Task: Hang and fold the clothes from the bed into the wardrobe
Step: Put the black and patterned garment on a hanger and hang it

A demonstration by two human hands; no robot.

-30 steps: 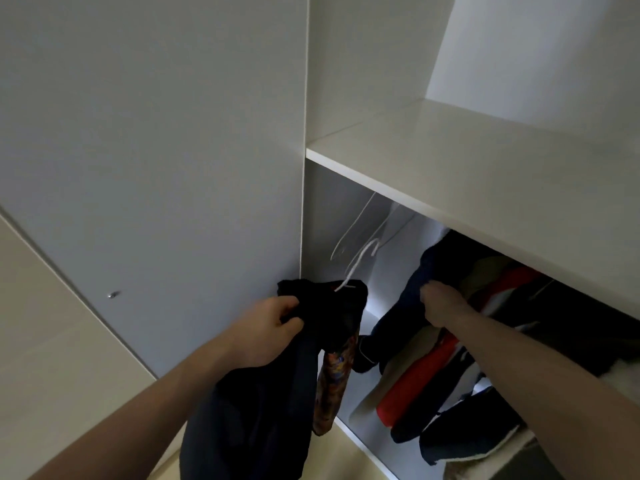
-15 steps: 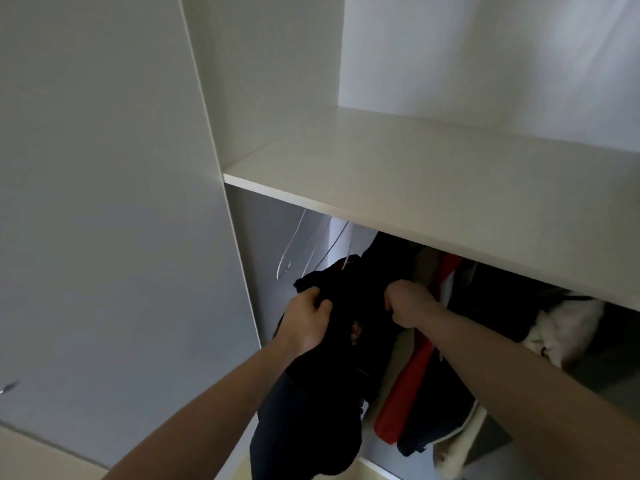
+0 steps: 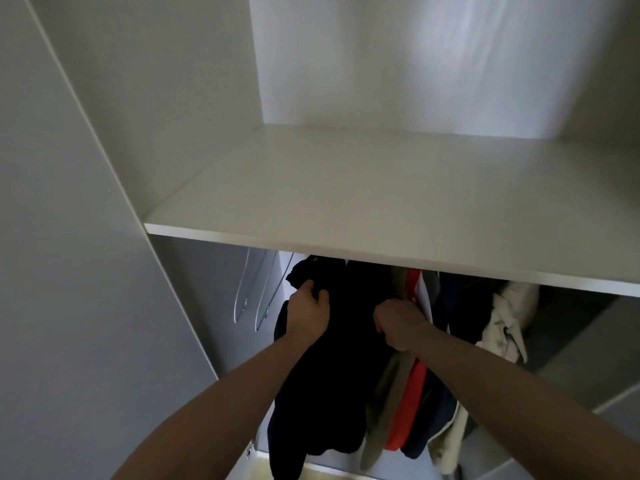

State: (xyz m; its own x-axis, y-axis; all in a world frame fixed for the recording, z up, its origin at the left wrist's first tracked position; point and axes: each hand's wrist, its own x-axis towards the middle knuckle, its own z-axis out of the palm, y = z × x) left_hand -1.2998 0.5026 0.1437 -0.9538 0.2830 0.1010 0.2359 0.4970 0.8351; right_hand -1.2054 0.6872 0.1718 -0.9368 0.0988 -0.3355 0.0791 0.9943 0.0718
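A dark garment (image 3: 332, 375) hangs just under the white wardrobe shelf (image 3: 346, 202), at the left end of the clothes row. My left hand (image 3: 308, 315) grips its upper left shoulder. My right hand (image 3: 398, 323) is curled around the fabric of the hung clothes beside it, at an olive garment (image 3: 384, 403) and a red one (image 3: 408, 410). The rail and the hanger's hook are hidden behind the shelf's front edge.
Two clear empty hangers (image 3: 256, 296) dangle left of the dark garment. More hung clothes, dark blue and a cream jacket (image 3: 502, 323), fill the right. The open wardrobe door (image 3: 69, 271) stands at the left. The upper shelf compartment holds nothing.
My view has moved closer and tilted up. The dark garment went up and into the wardrobe beneath the shelf, my left hand rising with it. My right hand stayed among the hung clothes.
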